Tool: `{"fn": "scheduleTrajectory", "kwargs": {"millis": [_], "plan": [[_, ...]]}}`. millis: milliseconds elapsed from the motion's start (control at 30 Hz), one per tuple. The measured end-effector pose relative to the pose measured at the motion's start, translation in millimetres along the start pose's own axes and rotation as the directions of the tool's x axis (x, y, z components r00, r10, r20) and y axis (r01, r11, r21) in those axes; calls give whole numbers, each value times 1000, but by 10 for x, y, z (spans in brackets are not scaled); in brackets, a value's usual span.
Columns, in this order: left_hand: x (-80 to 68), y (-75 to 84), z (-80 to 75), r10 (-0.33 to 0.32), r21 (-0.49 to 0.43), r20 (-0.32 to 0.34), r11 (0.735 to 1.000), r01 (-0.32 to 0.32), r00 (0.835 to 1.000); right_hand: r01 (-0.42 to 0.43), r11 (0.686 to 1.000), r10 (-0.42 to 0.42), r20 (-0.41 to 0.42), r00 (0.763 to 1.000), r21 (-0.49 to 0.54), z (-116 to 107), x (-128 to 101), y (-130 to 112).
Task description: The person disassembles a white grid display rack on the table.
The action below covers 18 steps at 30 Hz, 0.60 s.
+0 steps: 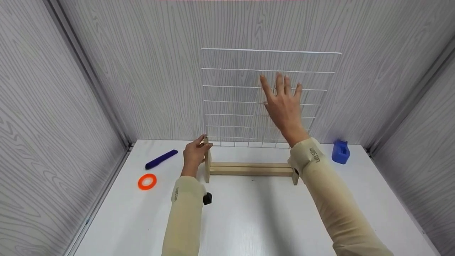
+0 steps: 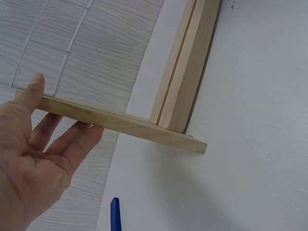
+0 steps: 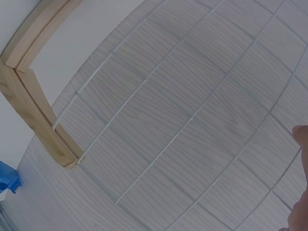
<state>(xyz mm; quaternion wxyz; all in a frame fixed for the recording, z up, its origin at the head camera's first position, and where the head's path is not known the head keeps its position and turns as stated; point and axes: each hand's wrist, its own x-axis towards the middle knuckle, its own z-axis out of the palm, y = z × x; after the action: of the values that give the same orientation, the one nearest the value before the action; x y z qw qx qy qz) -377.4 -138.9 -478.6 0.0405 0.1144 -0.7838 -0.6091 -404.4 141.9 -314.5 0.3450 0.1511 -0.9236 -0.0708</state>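
Observation:
A white wire grid (image 1: 229,86) stands upright in a wooden stand (image 1: 249,170) on the table. My left hand (image 1: 193,156) grips the top of the stand's left upright (image 2: 120,122), thumb on one side and fingers on the other. Spread wide with straight fingers, my right hand (image 1: 283,108) lies over the middle right of the grid; whether the palm presses on the wires cannot be made out. At the edge of the right wrist view only part of the right hand (image 3: 301,192) shows, near the wires. The sleeve hides the top of the right upright (image 3: 41,118).
Left of the stand lie a dark blue cutter-like tool (image 1: 161,159) and an orange ring (image 1: 147,181), apparently a tape roll. A blue tape dispenser (image 1: 341,152) stands at the right. Wood-patterned panels (image 1: 142,71) enclose the white table (image 1: 234,220) behind and at both sides.

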Motion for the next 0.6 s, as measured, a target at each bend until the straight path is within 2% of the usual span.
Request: {"fn": "scheduleTrajectory", "kwargs": {"millis": [100,600], "plan": [[-16,-41,25,0,-14,-6,1000,-1,1000,-1,1000,1,-2,1000,16,-3,-10,6],[-24,-8,17,9,13,-29,1000,-8,1000,10,999,-8,-57,998,30,-153,88,56]]}}
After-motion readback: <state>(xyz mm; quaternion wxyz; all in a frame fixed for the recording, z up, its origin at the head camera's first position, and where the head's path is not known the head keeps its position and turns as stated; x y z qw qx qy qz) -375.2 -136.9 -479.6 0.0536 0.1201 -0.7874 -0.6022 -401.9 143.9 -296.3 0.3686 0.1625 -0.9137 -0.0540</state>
